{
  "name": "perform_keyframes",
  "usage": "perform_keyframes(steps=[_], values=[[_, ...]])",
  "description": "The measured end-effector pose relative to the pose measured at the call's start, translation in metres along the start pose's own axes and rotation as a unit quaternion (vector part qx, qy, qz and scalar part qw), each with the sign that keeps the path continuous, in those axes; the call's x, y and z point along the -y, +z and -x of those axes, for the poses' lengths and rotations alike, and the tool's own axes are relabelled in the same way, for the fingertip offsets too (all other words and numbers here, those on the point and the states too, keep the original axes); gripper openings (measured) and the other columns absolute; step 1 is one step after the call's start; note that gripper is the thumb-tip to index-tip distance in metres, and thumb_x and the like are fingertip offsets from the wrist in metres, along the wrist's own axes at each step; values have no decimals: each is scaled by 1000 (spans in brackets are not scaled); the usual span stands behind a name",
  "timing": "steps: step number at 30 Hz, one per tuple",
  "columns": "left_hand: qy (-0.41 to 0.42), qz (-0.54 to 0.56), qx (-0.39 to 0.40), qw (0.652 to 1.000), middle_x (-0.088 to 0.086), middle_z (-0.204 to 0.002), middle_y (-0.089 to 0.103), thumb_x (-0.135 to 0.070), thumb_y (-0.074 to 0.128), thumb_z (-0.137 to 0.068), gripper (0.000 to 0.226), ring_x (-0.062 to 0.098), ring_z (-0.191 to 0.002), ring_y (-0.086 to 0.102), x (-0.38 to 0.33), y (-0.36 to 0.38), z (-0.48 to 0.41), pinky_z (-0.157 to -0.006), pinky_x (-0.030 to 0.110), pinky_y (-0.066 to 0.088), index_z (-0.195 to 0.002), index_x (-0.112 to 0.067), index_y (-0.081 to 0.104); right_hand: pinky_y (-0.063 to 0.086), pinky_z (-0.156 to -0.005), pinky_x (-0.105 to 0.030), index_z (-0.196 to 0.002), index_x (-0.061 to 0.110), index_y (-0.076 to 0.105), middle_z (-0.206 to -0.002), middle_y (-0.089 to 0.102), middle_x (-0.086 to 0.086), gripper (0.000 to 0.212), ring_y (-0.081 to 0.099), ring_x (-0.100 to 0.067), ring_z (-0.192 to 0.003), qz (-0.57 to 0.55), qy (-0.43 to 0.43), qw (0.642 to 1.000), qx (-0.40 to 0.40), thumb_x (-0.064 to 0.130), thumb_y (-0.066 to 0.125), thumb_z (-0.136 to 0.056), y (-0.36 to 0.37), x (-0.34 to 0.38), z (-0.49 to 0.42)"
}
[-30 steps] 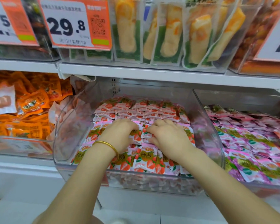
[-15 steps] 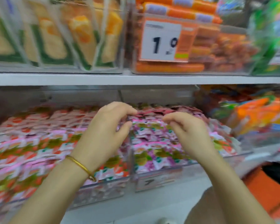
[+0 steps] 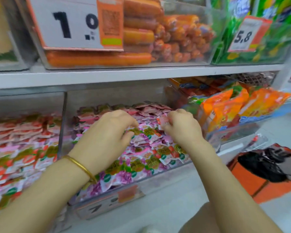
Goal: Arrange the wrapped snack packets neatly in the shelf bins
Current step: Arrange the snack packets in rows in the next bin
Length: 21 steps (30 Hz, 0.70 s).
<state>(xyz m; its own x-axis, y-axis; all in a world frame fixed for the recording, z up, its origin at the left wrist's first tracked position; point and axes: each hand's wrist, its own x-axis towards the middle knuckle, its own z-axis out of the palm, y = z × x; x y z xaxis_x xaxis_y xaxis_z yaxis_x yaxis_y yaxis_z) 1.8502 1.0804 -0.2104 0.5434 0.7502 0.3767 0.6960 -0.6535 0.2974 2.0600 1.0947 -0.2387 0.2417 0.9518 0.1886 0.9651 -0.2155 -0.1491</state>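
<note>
Right hand [image 3: 183,130] pinched a red packet [image 3: 163,121] over the bin [image 3: 158,178]; left hand [image 3: 107,138] curled on the pile [image 3: 141,158], grasp unclear. Tidying seemed unfinished: rear packets [image 3: 141,107] lay jumbled.

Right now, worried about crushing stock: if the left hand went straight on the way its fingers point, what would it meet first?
The left hand points forward and down, so it would probably meet the heap of pink wrapped snack packets in the clear plastic bin; depth is unclear.
</note>
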Motion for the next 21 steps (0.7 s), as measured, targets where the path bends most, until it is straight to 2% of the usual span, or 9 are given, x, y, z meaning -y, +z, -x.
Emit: perform_keyframes(steps=[2,5,7,10,13,15,18,20,21], values=[[7,7,4,1000,-3,-102,62,-16,58,-84,17,16,-100,57,1,5,0,-91,22,36,-99,-19,67,40,-91,-42,-113,9,56,-120,50,-11,58,45,-33,-115,43,10,999,24,58,55,-83,4,3,-9],[11,28,16,999,-5,-99,63,-20,55,-79,20,8,-97,55,6,9,6,-86,13,33,-95,-20,67,36,-97,-43,-120,8,54,-126,48,-11,73,43,-31,-120,76,44,996,35,68,55,-77,11,6,-20],[6,41,14,999,-9,-101,61,-20,58,-84,17,2,-99,51,8,10,9,-85,7,32,-97,-23,68,35,-97,-43,-122,8,54,-128,47,-12,73,42,-31,-121,98,56,993,42,66,56,-78,16,10,-24],[-9,54,9,998,-15,-105,58,-16,59,-85,20,0,-103,50,8,11,13,-84,4,31,-101,-26,67,35,-94,-42,-121,8,54,-127,48,-12,58,42,-32,-120,98,65,992,48,52,57,-83,17,16,-25],[-13,62,7,998,-16,-106,57,-18,57,-86,21,-2,-103,48,7,11,15,-85,-1,30,-102,-27,67,38,-89,-40,-107,9,60,-116,56,-12,30,47,-32,-114,61,78,995,17,33,59,-88,14,14,-26],[-18,66,7,998,-16,-107,57,-18,57,-86,21,-2,-105,49,6,11,17,-87,-2,27,-103,-27,67,38,-84,-38,-79,10,56,-103,60,-10,16,50,-32,-109,37,84,996,-6,23,58,-88,11,12,-24],[-24,77,-1,997,-16,-107,58,-17,57,-87,21,-3,-104,49,4,10,17,-86,-1,27,-102,-27,67,36,-72,-35,-55,14,35,-68,45,-4,39,55,-32,-96,5,94,995,-21,22,60,-84,2,9,-16],[-31,91,-6,995,-17,-106,57,-18,57,-87,20,-5,-101,48,3,9,17,-83,-2,28,-100,-29,66,33,-68,-33,-54,13,40,-61,40,-1,36,51,-30,-93,-10,70,996,-53,25,60,-80,-5,5,-8],[-35,99,-8,994,-18,-105,56,-17,57,-87,20,-6,-100,49,2,8,17,-81,-2,30,-99,-30,66,34,-68,-33,-55,12,47,-64,46,-2,29,50,-29,-95,-32,45,996,-74,26,58,-78,-8,2,-5]])
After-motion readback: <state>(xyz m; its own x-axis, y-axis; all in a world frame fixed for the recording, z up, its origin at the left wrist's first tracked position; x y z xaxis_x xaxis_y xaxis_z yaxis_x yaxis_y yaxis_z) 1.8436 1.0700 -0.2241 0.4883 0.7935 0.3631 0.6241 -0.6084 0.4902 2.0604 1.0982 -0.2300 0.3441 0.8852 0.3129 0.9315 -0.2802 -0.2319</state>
